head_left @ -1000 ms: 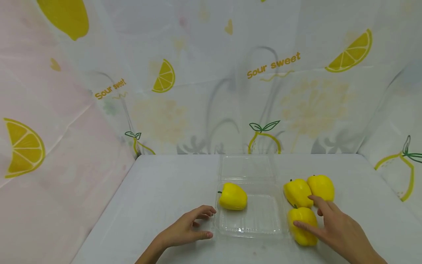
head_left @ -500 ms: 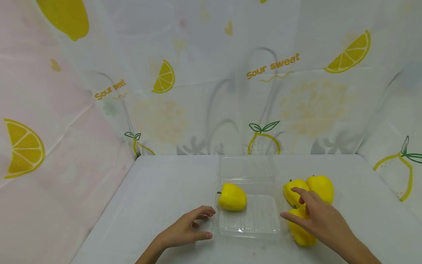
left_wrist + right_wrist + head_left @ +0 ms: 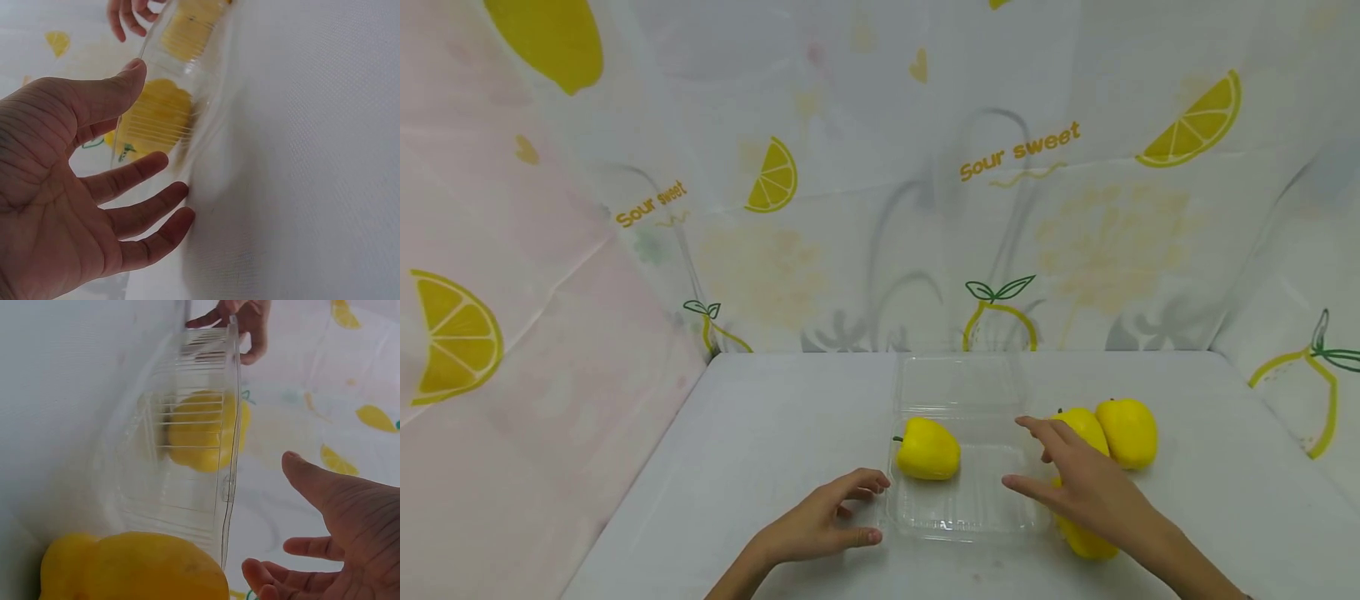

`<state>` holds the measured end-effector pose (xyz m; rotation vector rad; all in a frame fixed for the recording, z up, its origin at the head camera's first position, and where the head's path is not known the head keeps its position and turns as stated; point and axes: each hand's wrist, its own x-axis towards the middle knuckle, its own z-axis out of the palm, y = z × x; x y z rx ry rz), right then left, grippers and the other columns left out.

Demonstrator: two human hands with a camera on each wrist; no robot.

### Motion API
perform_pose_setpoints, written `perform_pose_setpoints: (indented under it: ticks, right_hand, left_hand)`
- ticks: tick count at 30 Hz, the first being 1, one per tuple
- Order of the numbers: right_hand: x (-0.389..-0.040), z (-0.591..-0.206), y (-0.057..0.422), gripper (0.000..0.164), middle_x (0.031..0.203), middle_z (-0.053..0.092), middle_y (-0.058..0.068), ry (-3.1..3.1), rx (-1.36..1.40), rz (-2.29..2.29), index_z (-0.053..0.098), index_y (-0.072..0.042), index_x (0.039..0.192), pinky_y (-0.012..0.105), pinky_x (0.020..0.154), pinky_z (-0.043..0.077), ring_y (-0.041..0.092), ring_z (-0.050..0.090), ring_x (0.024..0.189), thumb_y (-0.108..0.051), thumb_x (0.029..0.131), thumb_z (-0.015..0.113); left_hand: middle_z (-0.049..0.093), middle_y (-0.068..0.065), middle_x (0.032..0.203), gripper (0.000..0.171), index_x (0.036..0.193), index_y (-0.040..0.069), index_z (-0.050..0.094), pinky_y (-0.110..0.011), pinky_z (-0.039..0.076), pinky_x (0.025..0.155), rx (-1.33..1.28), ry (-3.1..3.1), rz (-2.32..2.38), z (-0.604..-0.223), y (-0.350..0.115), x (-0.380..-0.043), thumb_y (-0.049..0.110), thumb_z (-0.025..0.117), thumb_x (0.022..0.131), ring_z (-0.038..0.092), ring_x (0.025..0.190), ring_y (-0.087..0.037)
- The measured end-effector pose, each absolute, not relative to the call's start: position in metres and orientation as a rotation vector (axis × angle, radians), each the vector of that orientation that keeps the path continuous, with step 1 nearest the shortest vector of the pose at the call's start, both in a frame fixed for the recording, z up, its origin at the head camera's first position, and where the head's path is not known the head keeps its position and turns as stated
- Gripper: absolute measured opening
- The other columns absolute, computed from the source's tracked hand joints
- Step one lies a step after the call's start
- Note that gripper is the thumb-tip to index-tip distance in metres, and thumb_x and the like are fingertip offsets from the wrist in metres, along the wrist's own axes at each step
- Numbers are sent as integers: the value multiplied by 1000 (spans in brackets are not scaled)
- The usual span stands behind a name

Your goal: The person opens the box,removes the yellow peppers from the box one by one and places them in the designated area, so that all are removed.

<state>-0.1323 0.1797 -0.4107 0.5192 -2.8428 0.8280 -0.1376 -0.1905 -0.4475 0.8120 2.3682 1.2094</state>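
Observation:
A yellow bell pepper (image 3: pixel 928 450) lies on its side in the far left part of a clear plastic clamshell box (image 3: pixel 996 487), its lid (image 3: pixel 962 382) folded back. My left hand (image 3: pixel 816 518) stays at the box's left edge, fingers loosely bent and thumb tip at the rim in the left wrist view. Above the box's right edge hovers my right hand (image 3: pixel 1093 483), holding nothing, thumb and fingers spread apart. Below and behind it sit a front yellow bell pepper (image 3: pixel 1086 542) and a middle yellow bell pepper (image 3: pixel 1086 423), both partly hidden by the hand.
Another yellow bell pepper (image 3: pixel 1129 433) stands at the back right, against the middle one. White cloth covers the table (image 3: pixel 775 408). A lemon-print curtain (image 3: pixel 850 275) closes off the back and both sides.
My right hand has moved left from over the peppers at the right to the box's right edge, carrying nothing. My left hand and the peppers stay in place.

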Motion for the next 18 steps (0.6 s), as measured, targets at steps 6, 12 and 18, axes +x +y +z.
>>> perform_pose_setpoints:
  ticks: [6, 12, 18]
  right_hand:
    - [-138, -411, 173, 76, 130, 54, -5, -2904, 627, 874, 45, -25, 143, 32, 75, 52, 13, 60, 98, -67, 83, 64]
    - [-143, -412, 166, 78, 135, 52, -2, -2923, 681, 914, 43, -22, 146, 35, 81, 53, 15, 60, 103, -64, 83, 66]
    - [-148, -412, 157, 82, 143, 48, 2, -2943, 742, 920, 39, -21, 150, 43, 87, 52, 19, 63, 106, -64, 86, 64]
  left_hand:
    - [54, -5, 135, 56, 138, 17, 48, -36, 50, 86, 824, 2361, 1204, -448, -191, -139, 30, 74, 90, 55, 121, -25]
    - [53, -5, 137, 57, 139, 15, 48, -36, 51, 87, 819, 2358, 1204, -448, -191, -139, 29, 74, 90, 56, 121, -26]
    - [52, -5, 138, 58, 139, 14, 47, -37, 51, 87, 850, 2354, 1213, -448, -192, -140, 30, 73, 91, 56, 122, -28]
